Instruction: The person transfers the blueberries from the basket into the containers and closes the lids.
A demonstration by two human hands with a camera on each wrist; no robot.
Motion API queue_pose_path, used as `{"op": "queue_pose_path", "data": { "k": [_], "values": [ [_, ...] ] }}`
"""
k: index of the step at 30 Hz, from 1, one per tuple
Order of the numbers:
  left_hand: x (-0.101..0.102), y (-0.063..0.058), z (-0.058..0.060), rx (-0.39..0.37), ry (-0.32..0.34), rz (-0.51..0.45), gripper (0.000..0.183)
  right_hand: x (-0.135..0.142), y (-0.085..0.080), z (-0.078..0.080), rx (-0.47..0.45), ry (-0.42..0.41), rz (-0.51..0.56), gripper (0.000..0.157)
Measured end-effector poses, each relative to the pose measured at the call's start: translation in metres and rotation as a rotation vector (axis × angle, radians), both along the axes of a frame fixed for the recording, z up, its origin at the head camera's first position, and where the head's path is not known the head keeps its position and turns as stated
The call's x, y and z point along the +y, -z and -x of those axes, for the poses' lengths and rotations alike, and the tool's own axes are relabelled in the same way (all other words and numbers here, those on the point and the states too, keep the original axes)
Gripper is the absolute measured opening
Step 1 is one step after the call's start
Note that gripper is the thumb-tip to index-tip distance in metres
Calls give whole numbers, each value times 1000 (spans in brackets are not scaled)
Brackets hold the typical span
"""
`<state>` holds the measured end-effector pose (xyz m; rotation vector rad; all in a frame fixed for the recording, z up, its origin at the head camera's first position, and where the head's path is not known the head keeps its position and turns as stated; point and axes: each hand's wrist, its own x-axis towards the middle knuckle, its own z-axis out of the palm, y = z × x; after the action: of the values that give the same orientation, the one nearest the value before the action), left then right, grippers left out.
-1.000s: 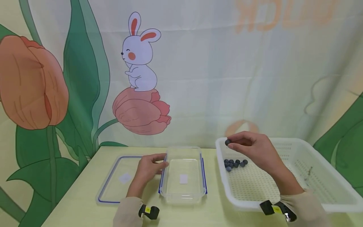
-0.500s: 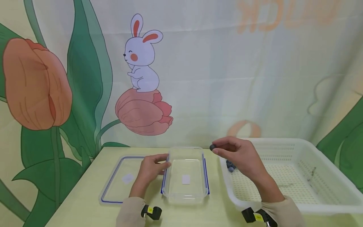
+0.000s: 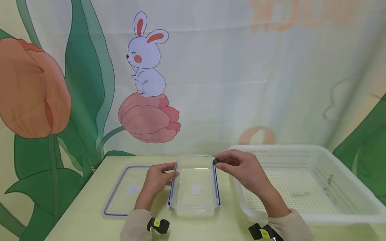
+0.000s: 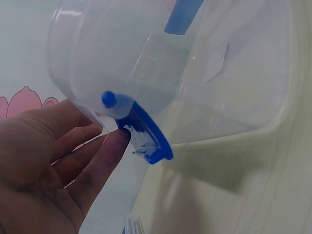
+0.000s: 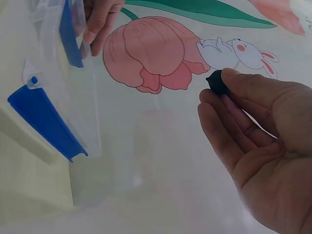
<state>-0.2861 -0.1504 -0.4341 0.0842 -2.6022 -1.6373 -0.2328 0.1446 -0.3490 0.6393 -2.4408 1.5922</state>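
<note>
With our right hand (image 3: pixel 241 167) we pinch a dark berry (image 3: pixel 215 161) between thumb and fingers; it hangs by the right side of the clear container (image 3: pixel 194 206), higher than its rim and apart from it. Our left hand (image 3: pixel 156 179) holds the container's left side, fingers and thumb bent about the wall beside a blue latch (image 4: pixel 146 134). Left of the container, a blue-edged lid (image 3: pixel 124 202) lies on the surface (image 3: pixel 227 217); right of it, we see a white basket (image 3: pixel 301 219).
</note>
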Motion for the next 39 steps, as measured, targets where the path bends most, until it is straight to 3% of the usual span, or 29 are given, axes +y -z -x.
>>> {"op": "queue_pose_path", "data": {
  "k": [13,27,39],
  "values": [
    [-4,-3,0,-4,4,-7,41,-24,14,-4,35,-72,-93,19],
    [-3,-1,-1,-6,1,-11,41,-63,37,-10,-51,-217,-153,10],
    [0,2,-1,7,13,-26,42,-70,48,-13,-36,-241,-296,10]
  ]
}}
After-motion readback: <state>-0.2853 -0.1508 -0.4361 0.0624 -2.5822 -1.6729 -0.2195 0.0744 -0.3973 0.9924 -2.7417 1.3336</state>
